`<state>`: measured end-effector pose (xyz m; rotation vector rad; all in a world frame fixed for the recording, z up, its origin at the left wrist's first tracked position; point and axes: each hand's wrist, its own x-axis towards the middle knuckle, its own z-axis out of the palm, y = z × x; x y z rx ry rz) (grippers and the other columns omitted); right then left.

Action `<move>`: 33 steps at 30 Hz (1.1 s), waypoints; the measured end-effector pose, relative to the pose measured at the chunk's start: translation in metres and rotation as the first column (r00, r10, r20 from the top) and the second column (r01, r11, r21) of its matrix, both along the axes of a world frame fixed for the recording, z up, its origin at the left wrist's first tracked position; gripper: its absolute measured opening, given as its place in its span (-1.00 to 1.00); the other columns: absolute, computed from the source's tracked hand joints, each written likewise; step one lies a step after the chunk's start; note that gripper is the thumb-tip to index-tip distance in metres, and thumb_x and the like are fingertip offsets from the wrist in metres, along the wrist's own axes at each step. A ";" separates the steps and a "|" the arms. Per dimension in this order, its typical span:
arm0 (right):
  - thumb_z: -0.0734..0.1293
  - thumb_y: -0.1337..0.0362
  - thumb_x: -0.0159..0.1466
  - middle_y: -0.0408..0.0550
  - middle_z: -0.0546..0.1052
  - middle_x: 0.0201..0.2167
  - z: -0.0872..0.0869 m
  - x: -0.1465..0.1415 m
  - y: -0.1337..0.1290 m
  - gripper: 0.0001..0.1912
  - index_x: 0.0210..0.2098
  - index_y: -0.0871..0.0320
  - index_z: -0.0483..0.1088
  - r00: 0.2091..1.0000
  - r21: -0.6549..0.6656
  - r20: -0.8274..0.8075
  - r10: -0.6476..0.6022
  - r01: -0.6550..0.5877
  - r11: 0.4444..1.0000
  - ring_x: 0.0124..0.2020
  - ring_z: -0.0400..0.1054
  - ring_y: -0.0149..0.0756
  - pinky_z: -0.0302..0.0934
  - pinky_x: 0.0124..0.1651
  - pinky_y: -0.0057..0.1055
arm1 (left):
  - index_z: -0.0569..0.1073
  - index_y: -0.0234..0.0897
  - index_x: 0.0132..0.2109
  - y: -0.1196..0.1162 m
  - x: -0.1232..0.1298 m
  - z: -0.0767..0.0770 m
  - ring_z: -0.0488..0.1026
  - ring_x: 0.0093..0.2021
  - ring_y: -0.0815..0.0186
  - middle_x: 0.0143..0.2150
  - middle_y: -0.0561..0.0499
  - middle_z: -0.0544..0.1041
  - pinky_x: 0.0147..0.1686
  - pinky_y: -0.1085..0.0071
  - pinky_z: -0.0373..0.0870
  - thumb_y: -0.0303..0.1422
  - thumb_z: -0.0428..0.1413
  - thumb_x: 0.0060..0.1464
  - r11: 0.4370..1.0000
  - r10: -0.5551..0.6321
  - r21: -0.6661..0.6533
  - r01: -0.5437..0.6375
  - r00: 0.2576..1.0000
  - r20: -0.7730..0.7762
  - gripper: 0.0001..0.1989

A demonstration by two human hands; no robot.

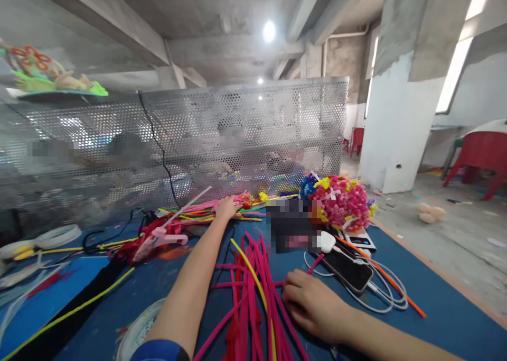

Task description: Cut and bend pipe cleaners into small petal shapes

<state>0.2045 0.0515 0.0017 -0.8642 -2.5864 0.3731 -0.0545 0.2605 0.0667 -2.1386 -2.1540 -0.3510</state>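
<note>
My left hand (pixel 226 208) reaches to the far side of the table and touches a pile of pink, green and yellow pipe cleaners (pixel 194 211). Its fingertips blend into the pile, so their grip is hidden. Closer in, my right hand (pixel 311 304) rests on the table with curled fingers. A pink pipe cleaner (pixel 316 264) sticks out above these fingers, seemingly held in them. Left of that hand lies a loose bundle of pink pipe cleaners (pixel 253 297), with a yellow pipe cleaner (pixel 259 284) across it.
A pink glue gun (pixel 160 239) lies left of my left forearm, near a roll of tape (pixel 138 329). On the right are a phone (pixel 350 270), white cables and a bunch of pink fuzzy flowers (pixel 343 202). A perforated metal panel (pixel 245 133) stands behind the table.
</note>
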 end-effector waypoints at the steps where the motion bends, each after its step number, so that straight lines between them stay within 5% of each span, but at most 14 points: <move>1: 0.16 0.39 0.18 -0.06 0.36 -0.29 0.000 0.000 0.000 -0.90 -0.35 0.15 0.29 1.000 -0.016 -0.011 0.000 0.000 1.000 -0.26 0.20 -0.31 0.12 -0.23 -0.43 | 0.30 -0.29 0.05 -0.002 -0.004 0.001 0.35 -0.02 0.18 0.06 -0.12 0.34 -0.07 0.10 0.32 -0.27 0.02 0.14 1.000 -0.024 -0.006 0.024 1.000 -0.005 -0.65; 9: 0.13 0.44 0.19 -0.06 0.34 -0.30 0.000 0.002 -0.007 -0.87 -0.36 0.14 0.27 0.998 -0.099 -0.061 -0.018 0.012 0.995 -0.25 0.22 -0.29 0.16 -0.20 -0.39 | 0.35 -0.31 -0.01 -0.045 -0.024 0.011 0.38 -0.06 0.21 0.00 -0.09 0.39 -0.09 0.13 0.34 -0.28 0.03 0.13 0.992 -0.127 -0.026 0.126 0.992 -0.009 -0.70; 15: 0.09 0.38 0.26 -0.04 0.33 -0.26 -0.003 0.004 -0.011 -0.85 -0.34 0.10 0.25 0.997 -0.160 -0.070 0.012 -0.023 0.987 -0.22 0.26 -0.29 0.20 -0.15 -0.34 | 0.40 -0.26 -0.07 -0.103 -0.043 0.040 0.43 -0.13 0.26 -0.14 -0.07 0.51 -0.16 0.41 0.27 -0.23 -0.04 0.16 0.985 -0.075 0.156 0.072 0.997 0.015 -0.72; 18: 0.08 0.33 0.28 -0.03 0.34 -0.23 -0.006 0.004 -0.012 -0.85 -0.32 0.08 0.26 0.998 -0.187 -0.054 0.026 -0.035 0.982 -0.19 0.27 -0.27 0.21 -0.11 -0.32 | 0.38 -0.24 -0.06 -0.148 -0.081 0.066 0.44 -0.23 0.30 -0.23 0.00 0.53 -0.27 0.49 0.24 -0.12 -0.09 0.16 0.964 0.007 0.265 -0.016 0.999 0.034 -0.64; 23: 0.12 0.24 0.27 -0.02 0.38 -0.22 -0.015 0.007 -0.009 -0.85 -0.31 0.01 0.31 0.999 -0.190 -0.049 0.020 -0.029 0.981 -0.17 0.31 -0.24 0.24 -0.10 -0.34 | 0.43 -0.33 -0.15 -0.219 -0.185 0.099 0.42 -0.30 0.24 -0.29 -0.05 0.52 -0.38 0.48 0.18 -0.09 -0.11 0.13 0.881 0.299 0.359 -0.308 0.951 0.082 -0.59; 28: 0.15 0.19 0.26 -0.01 0.39 -0.22 -0.022 0.009 -0.006 -0.84 -0.30 -0.02 0.35 0.999 -0.213 -0.046 0.014 -0.023 0.977 -0.17 0.32 -0.25 0.24 -0.09 -0.39 | 0.46 -0.36 -0.45 -0.251 -0.272 0.077 0.42 -0.41 0.20 -0.55 -0.04 0.46 -0.48 0.47 0.15 -0.21 0.03 0.03 0.824 0.507 0.224 -0.521 0.853 0.121 -0.70; 31: 0.13 0.18 0.28 -0.03 0.38 -0.23 -0.018 0.007 -0.008 -0.80 -0.30 0.03 0.36 0.999 -0.248 -0.039 -0.003 -0.007 0.969 -0.18 0.31 -0.27 0.22 -0.09 -0.41 | 0.43 -0.36 -0.49 -0.250 -0.289 0.054 0.43 -0.39 0.21 -0.54 -0.03 0.45 -0.46 0.44 0.24 -0.27 0.08 0.02 0.808 0.544 0.167 -0.565 0.824 0.159 -0.75; 33: 0.11 0.18 0.29 -0.04 0.37 -0.23 -0.012 0.004 -0.010 -0.78 -0.31 0.06 0.35 0.999 -0.261 -0.041 -0.018 0.007 0.965 -0.18 0.30 -0.28 0.20 -0.08 -0.41 | 0.44 -0.39 -0.33 -0.245 -0.287 0.045 0.43 -0.33 0.26 -0.39 -0.03 0.48 -0.36 0.38 0.34 -0.28 0.07 0.07 0.818 0.517 0.168 -0.550 0.832 0.203 -0.78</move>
